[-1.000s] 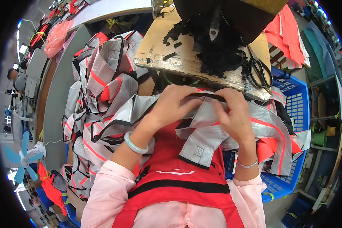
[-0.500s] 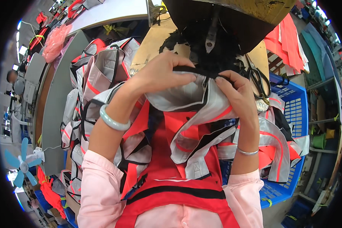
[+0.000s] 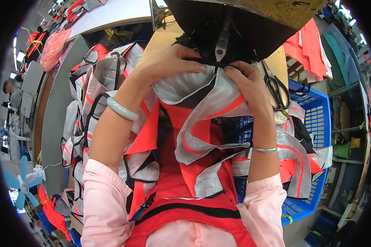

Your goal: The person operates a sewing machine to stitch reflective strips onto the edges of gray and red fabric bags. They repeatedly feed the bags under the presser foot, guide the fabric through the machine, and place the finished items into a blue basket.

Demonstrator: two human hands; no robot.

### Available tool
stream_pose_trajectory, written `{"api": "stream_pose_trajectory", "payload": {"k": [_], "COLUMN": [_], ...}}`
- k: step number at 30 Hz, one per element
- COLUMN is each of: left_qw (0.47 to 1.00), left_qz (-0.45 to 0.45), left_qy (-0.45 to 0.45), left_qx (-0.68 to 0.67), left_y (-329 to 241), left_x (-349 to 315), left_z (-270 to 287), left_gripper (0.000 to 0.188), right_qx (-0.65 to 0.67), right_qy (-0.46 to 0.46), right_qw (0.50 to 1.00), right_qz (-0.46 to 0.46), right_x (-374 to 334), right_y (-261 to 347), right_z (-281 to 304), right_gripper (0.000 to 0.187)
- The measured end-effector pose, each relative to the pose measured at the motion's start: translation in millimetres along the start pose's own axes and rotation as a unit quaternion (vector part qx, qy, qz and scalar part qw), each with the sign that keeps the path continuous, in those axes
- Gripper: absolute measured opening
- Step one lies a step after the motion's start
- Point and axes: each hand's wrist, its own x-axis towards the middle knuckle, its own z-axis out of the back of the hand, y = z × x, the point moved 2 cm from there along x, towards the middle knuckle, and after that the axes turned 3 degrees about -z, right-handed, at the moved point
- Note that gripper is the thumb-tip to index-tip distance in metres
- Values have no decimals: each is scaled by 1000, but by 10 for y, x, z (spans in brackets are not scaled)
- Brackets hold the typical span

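Note:
Both hands pinch the black-bound upper edge of a silver-grey fabric piece (image 3: 231, 95) with a red-orange stripe. My left hand (image 3: 175, 62), a pale bangle on its wrist, grips the edge on the left, thumb laid along it. Fingers and thumb of my right hand (image 3: 247, 80) close on the edge to the right. Between them, a dark seam meets the metal tip (image 3: 220, 51) hanging under a dark machine head (image 3: 243, 31). Whether the tip presses on the cloth I cannot tell. The fabric loops down and its loose end lies over my red apron (image 3: 173, 164).
Black-handled scissors (image 3: 278, 91) lie right of my right hand. A blue plastic basket (image 3: 323, 123) holds more grey and red fabric on the right. Bundled grey pieces (image 3: 107, 74) are heaped at the left, beside a grey panel (image 3: 57, 123). A blue fan (image 3: 24, 183) stands lower left.
Both hands have carried the fabric edge slightly away from me and left, bringing its seam to the metal tip. The hands still grip the cloth.

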Motion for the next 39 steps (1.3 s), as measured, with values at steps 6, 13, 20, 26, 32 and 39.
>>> {"api": "stream_pose_trajectory", "payload": {"k": [6,13,20,26,32,39], "left_qw": [1000,997,992,958,963,941], "left_qz": [-6,-25,-47,-29,31,-91], "left_qy": [-21,-64,54,251,267,267], "left_qx": [7,-23,102,135,9,184], "left_y": [-99,22,-145,-418,-328,159], "left_x": [11,18,-297,-396,-463,-1056], "left_z": [-9,9,-134,-687,-977,-900], "left_gripper": [41,38,36,47,43,38], "right_qx": [55,70,-170,-449,-613,-507], "right_qy": [-7,-35,156,126,109,97], "right_qw": [998,997,969,825,722,819], "right_qz": [-26,-14,90,319,301,252], "right_x": [9,5,-720,-1469,-1500,-1589], "right_y": [-20,35,225,513,413,55], "right_z": [58,38,106,-563,-713,-401], "right_gripper": [24,24,19,33,26,6]}}
